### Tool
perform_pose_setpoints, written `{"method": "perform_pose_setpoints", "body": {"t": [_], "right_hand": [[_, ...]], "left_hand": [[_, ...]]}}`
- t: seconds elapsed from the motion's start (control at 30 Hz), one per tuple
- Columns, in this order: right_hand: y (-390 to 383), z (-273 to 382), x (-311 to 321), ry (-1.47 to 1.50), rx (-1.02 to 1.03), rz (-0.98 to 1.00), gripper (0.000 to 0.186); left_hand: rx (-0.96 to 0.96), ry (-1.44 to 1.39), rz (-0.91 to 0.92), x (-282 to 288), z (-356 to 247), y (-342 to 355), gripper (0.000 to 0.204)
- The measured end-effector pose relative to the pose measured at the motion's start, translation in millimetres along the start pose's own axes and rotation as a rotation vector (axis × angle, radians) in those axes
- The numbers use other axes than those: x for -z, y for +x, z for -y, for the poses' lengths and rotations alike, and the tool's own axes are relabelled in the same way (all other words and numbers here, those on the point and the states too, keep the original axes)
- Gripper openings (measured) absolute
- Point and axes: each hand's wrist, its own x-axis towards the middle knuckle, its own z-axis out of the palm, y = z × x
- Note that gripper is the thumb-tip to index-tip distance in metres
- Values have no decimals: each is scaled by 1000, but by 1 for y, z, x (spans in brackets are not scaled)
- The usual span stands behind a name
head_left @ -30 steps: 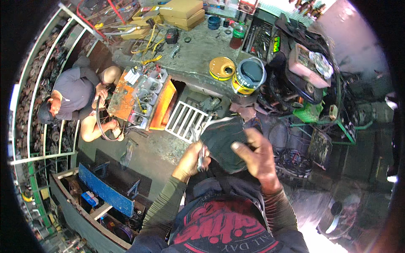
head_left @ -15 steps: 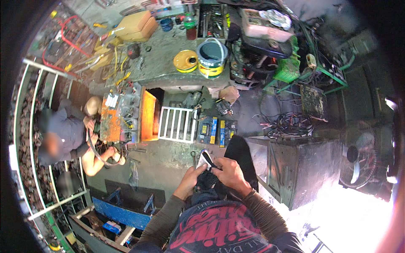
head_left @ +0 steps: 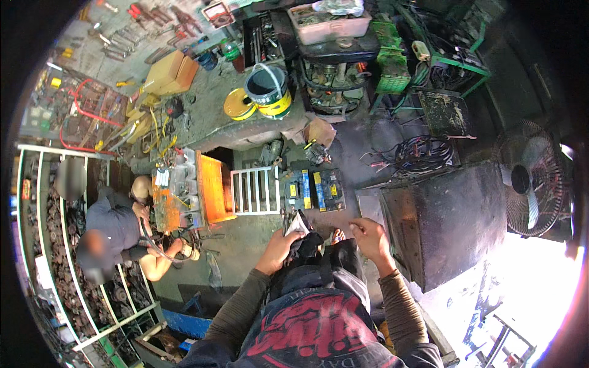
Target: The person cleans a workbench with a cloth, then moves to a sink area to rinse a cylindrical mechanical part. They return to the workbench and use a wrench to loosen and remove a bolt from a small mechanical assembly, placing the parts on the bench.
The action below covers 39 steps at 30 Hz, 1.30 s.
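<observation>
My left hand [head_left: 279,248] grips a black-and-white pouch or cloth [head_left: 300,236], with metal tools, apparently wrenches [head_left: 285,218], poking up at its top. My right hand [head_left: 371,242] is raised apart to the right, fingers curled and pinched; whether anything small is in them I cannot make out. Below the pouch are my dark-clad legs and a bare foot [head_left: 337,237] on the floor. Just beyond stand two batteries [head_left: 328,190] with blue-and-yellow labels, beside a white metal grate [head_left: 254,190].
At left a co-worker [head_left: 110,227] bends over a curved hose beside an orange wooden stand [head_left: 218,184]. Ahead are a bench [head_left: 208,98] with buckets [head_left: 267,92] and tools. At right stand a dark metal cabinet [head_left: 451,227], coiled cables [head_left: 411,156] and a fan [head_left: 527,178].
My right hand has let go of the pouch and moved right and up; my left keeps its grip. The view has shifted, bringing more of the wall tools into sight.
</observation>
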Motion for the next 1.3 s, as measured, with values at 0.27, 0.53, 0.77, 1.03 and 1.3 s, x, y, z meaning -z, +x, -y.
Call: {"method": "perform_pose_setpoints", "body": {"t": [0.27, 0.53, 0.77, 1.03, 1.3], "right_hand": [[-28, -38, -3, 8, -84, 57, 29], [-45, -23, -33, 1, -67, 22, 30], [-57, 7, -77, -67, -179, -168, 29], [-82, 17, -190, 31, 125, -439, 27], [-56, 46, -243, 203, -200, -810, 44]], "left_hand": [[-141, 98, 48, -22, 1, -9, 32], [-160, 193, 109, 14, 19, 24, 31], [-21, -138, 382, 67, -6, 42, 27], [273, -153, 714, 135, 10, 86, 44], [-212, 435, 745, 64, 24, 113, 35]]}}
